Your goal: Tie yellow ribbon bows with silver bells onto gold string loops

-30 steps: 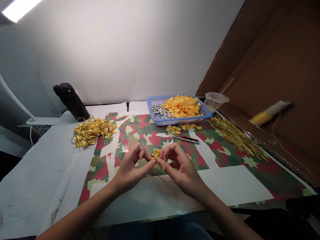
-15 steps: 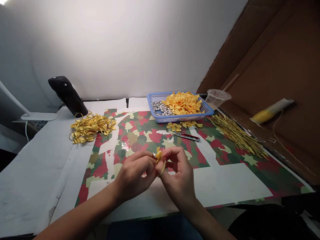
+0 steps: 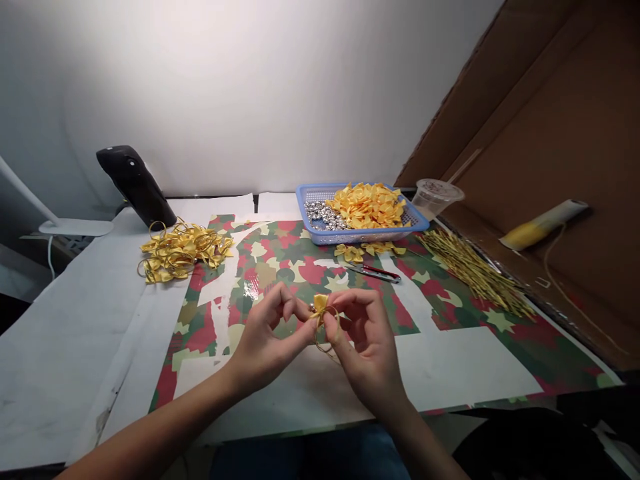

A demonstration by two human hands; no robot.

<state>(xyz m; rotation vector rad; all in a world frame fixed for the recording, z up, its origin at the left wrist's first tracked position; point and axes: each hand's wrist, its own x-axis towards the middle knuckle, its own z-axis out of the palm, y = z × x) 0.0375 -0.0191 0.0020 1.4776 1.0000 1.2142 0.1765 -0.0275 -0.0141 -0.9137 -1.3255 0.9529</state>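
My left hand point(image 3: 267, 337) and my right hand point(image 3: 365, 340) meet over the middle of the table, both pinching one small yellow ribbon bow point(image 3: 320, 305) with a silver bell at its left and a loop of gold cord point(image 3: 327, 333) hanging below. The fingertips of both hands are closed on it, just above the camouflage-patterned paper point(image 3: 290, 260). A blue basket point(image 3: 365, 235) at the back holds yellow ribbon bows and silver bells. A pile of finished gold-corded bows point(image 3: 180, 250) lies at the back left.
Small red-handled snips point(image 3: 375, 272) and a few loose bows point(image 3: 367, 251) lie in front of the basket. A bundle of gold cords point(image 3: 473, 270) lies right, near a plastic cup point(image 3: 436, 195). A black device point(image 3: 135, 187) stands back left; brown cardboard point(image 3: 550, 133) walls the right.
The hands opened slightly from a tight huddle, and the bow now shows more clearly between the fingertips. The cord loop hangs lower. The view shifted a little.
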